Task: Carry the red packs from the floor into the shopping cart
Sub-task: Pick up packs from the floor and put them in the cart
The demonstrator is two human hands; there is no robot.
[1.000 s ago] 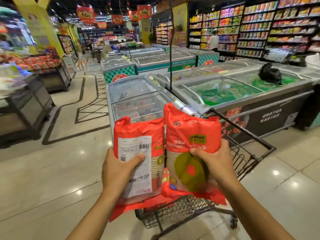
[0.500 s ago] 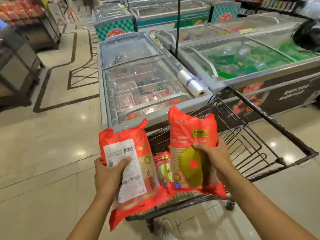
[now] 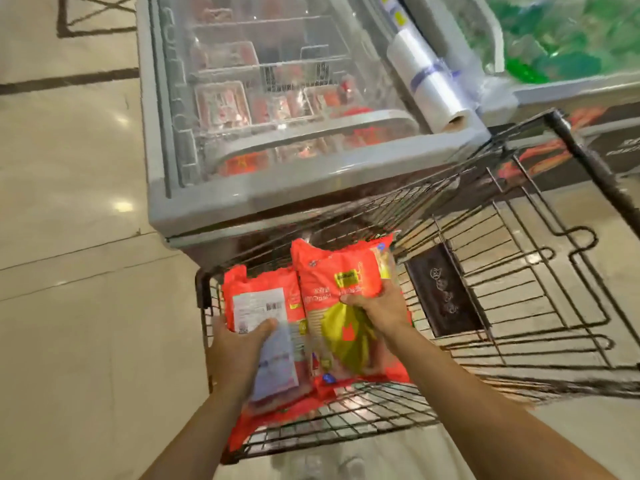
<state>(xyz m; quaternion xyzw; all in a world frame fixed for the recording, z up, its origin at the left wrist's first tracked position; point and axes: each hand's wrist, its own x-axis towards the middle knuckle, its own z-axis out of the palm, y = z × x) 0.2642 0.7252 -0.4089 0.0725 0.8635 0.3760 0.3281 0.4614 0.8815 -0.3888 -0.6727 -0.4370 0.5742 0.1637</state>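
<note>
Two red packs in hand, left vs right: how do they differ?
Face: the left-hand pack shows a white barcode label; the right-hand pack shows a yellow-green graphic.
Height: the left-hand pack's top sits lower in view than the right-hand pack's.
Grip: the left hand has its thumb across the left-hand pack's label; the right hand clasps the right-hand pack's right edge.
Shared: both red, roughly upright, inside the shopping cart.

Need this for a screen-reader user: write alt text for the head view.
Two hands hold red packs over a black wire shopping cart: left hand grips the white-labelled pack, right hand the yellow-pictured pack. A glass-topped freezer stands behind.
</note>
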